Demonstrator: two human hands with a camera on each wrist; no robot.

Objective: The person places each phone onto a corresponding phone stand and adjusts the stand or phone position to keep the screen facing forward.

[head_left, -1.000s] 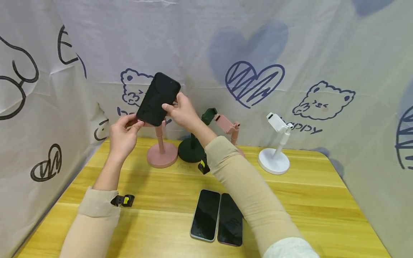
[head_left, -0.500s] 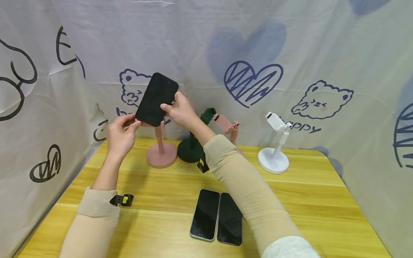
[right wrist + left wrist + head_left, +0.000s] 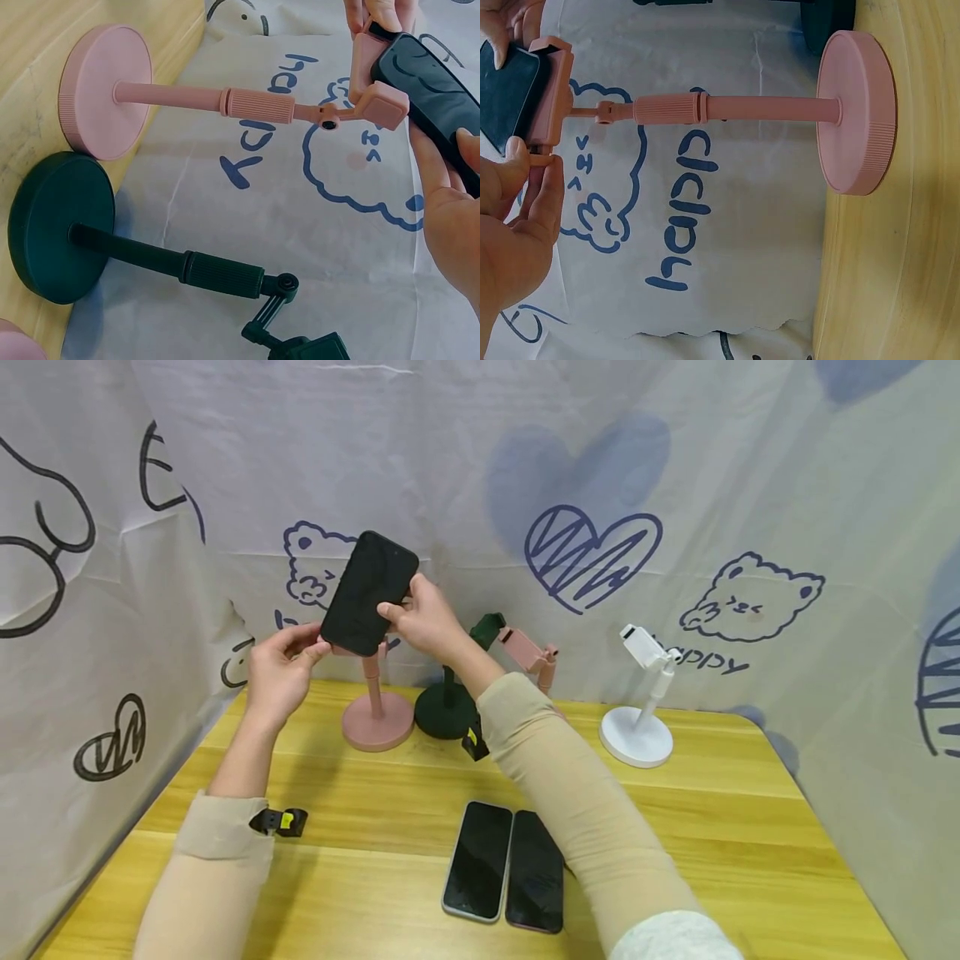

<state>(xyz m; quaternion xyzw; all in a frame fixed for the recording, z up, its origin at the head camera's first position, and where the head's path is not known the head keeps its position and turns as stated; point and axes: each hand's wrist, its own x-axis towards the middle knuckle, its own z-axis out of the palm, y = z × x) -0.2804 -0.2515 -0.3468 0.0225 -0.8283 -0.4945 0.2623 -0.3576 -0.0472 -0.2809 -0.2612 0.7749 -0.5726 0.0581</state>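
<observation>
A yellow wood-grain worktop (image 3: 360, 810) meets a creased white cloth (image 3: 450, 460) with blue hearts (image 3: 591, 558). In the head view, two glossy black phones (image 3: 477, 860) lie side by side at six o'clock. At ten o'clock the right hand (image 3: 426, 620) pinches a flat, round-cornered black phone (image 3: 367, 593), tilted against the clamp (image 3: 564, 90) of a matte pink round-based stand (image 3: 377, 723); the left hand (image 3: 279, 675) pinches the clamp's end. Phone and hands have barely shifted since a second ago.

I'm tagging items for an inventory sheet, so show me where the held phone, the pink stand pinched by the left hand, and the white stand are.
Held phone (image 3: 369, 594): head view, middle of its dark screen.
Pink stand (image 3: 735, 107): left wrist view, its smooth post.
White stand (image 3: 659, 686): head view, its post.
</observation>
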